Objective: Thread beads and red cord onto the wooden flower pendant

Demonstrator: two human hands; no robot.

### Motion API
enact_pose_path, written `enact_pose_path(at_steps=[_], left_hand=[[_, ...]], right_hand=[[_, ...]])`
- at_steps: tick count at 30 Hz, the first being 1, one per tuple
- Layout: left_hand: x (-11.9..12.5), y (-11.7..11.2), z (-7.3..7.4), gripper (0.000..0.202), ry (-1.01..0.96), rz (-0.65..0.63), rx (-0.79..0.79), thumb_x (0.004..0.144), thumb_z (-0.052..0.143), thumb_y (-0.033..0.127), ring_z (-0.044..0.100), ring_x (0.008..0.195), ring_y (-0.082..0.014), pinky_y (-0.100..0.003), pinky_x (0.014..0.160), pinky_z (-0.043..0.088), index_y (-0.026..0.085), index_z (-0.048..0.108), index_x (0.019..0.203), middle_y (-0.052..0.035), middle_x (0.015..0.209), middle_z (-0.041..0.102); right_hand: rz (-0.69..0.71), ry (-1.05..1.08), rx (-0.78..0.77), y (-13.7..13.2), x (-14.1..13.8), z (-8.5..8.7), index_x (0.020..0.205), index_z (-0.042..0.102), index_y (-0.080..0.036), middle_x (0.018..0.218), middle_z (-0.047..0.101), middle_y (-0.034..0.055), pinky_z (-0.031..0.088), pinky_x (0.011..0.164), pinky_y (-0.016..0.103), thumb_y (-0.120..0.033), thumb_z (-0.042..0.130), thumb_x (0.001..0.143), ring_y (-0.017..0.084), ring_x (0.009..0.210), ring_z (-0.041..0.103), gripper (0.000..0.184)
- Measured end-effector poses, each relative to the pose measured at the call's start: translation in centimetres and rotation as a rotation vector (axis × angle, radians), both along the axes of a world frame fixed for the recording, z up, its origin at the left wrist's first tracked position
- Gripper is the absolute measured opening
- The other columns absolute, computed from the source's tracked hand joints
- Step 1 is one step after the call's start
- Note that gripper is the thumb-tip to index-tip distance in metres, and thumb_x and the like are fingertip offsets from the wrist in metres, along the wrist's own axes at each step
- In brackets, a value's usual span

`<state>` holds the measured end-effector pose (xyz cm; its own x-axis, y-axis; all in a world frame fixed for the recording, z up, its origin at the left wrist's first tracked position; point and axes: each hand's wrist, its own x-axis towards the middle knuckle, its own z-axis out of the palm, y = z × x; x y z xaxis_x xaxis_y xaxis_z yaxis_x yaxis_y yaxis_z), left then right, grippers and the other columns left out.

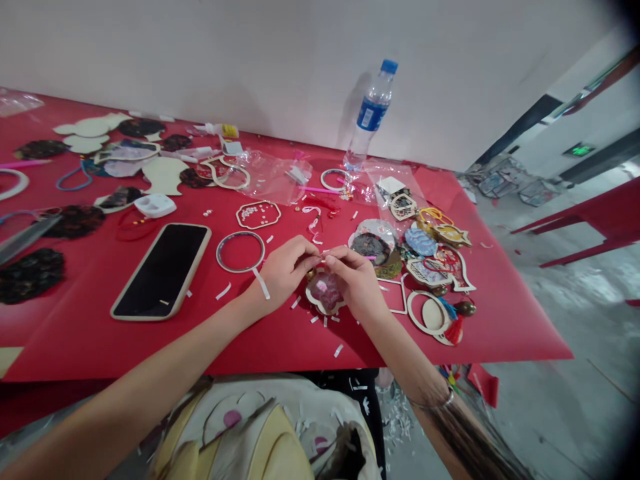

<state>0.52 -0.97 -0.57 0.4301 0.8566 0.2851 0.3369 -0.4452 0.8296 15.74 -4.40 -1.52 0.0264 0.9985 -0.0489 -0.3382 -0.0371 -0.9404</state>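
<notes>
My left hand (286, 270) and my right hand (356, 275) meet over the table, thumbs and fingertips pinched together. A trace of red shows between the fingertips, too small to make out. Just below them is a flower-shaped ornament (325, 293) with a pale wooden rim and a pinkish centre; the fingers partly cover its top. A white paper strip (261, 283) clings to my left wrist. Left of that hand lies a round ring frame (241, 252). Near my right hand are a dark round piece (370, 248) and a square frame (393, 295).
A phone (163, 270) lies at left on the red table (280, 343). A water bottle (373, 117) stands against the wall. Finished-looking ornaments (435, 267) and tassels (454, 330) crowd the right. Clear plastic bags (273, 175), wooden shapes (164, 175) and paper scraps are spread about.
</notes>
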Motion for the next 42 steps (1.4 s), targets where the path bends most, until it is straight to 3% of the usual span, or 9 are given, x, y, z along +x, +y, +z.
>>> enact_pose_path(at_steps=[6, 15, 19, 22, 25, 33, 42], left_hand=[[0.1, 0.1, 0.0, 0.013, 0.05, -0.059, 0.028, 0.088, 0.052, 0.027, 0.054, 0.074, -0.0135, -0.025, 0.071, 0.041, 0.018, 0.059, 0.081, 0.0004, 0.079, 0.058], [0.3, -0.2, -0.3, 0.01, 0.073, -0.103, 0.028, 0.088, 0.051, 0.022, 0.054, 0.077, -0.0136, -0.025, 0.073, 0.042, 0.018, 0.057, 0.081, 0.0004, 0.079, 0.057], [0.3, -0.2, -0.2, 0.011, 0.069, -0.07, 0.016, 0.087, 0.052, 0.02, 0.054, 0.075, -0.0132, -0.025, 0.073, 0.041, 0.017, 0.055, 0.078, 0.0005, 0.078, 0.057], [0.3, -0.1, -0.1, 0.011, 0.055, -0.022, 0.01, 0.087, 0.052, 0.02, 0.053, 0.072, -0.0123, -0.024, 0.07, 0.041, 0.017, 0.055, 0.077, 0.0013, 0.076, 0.056], [0.2, 0.0, -0.1, 0.011, 0.041, 0.009, 0.023, 0.087, 0.053, 0.02, 0.052, 0.07, -0.0114, -0.024, 0.068, 0.041, 0.017, 0.055, 0.077, 0.0022, 0.074, 0.056], [0.1, -0.1, -0.3, 0.007, 0.018, 0.058, 0.067, 0.086, 0.054, 0.016, 0.052, 0.071, -0.0107, -0.022, 0.066, 0.04, 0.017, 0.057, 0.08, 0.0022, 0.076, 0.056], [0.0, -0.1, -0.3, 0.007, 0.018, 0.043, 0.082, 0.087, 0.053, 0.017, 0.053, 0.072, -0.0109, -0.023, 0.067, 0.041, 0.018, 0.057, 0.08, 0.002, 0.077, 0.057]], right_hand=[[0.057, 0.071, -0.071, 0.1, 0.1, -0.3, 0.066, 0.066, -0.02, 0.063, 0.057, -0.0047, 0.04, 0.06, 0.023, -0.034, 0.075, 0.067, 0.008, 0.059, 0.048, 0.017], [0.03, 0.158, -0.13, 0.2, -0.2, -0.4, 0.055, 0.056, -0.019, 0.053, 0.049, -0.006, 0.042, 0.06, 0.024, -0.038, 0.077, 0.063, 0.008, 0.053, 0.045, 0.03], [-0.036, 0.158, -0.131, 0.4, 0.1, -0.1, 0.072, 0.068, -0.021, 0.062, 0.056, -0.0033, 0.041, 0.059, 0.024, -0.049, 0.066, 0.073, 0.009, 0.058, 0.048, 0.029], [-0.048, 0.09, -0.065, 0.4, 0.5, 0.1, 0.094, 0.071, -0.025, 0.076, 0.062, -0.0025, 0.044, 0.064, 0.024, -0.038, 0.068, 0.073, 0.009, 0.066, 0.052, 0.025], [-0.062, 0.02, -0.018, 0.3, 0.7, 0.1, 0.101, 0.069, -0.028, 0.085, 0.064, -0.003, 0.046, 0.069, 0.023, -0.029, 0.067, 0.074, 0.008, 0.07, 0.055, 0.027], [-0.158, -0.146, 0.068, -0.1, 0.5, 0.2, 0.086, 0.065, -0.023, 0.081, 0.067, -0.0028, 0.051, 0.069, 0.025, -0.026, 0.07, 0.072, 0.011, 0.071, 0.062, 0.015], [-0.197, -0.288, 0.151, -0.3, 0.5, 0.4, 0.089, 0.065, -0.024, 0.086, 0.067, -0.0018, 0.051, 0.077, 0.026, -0.021, 0.07, 0.073, 0.012, 0.083, 0.063, 0.017]])
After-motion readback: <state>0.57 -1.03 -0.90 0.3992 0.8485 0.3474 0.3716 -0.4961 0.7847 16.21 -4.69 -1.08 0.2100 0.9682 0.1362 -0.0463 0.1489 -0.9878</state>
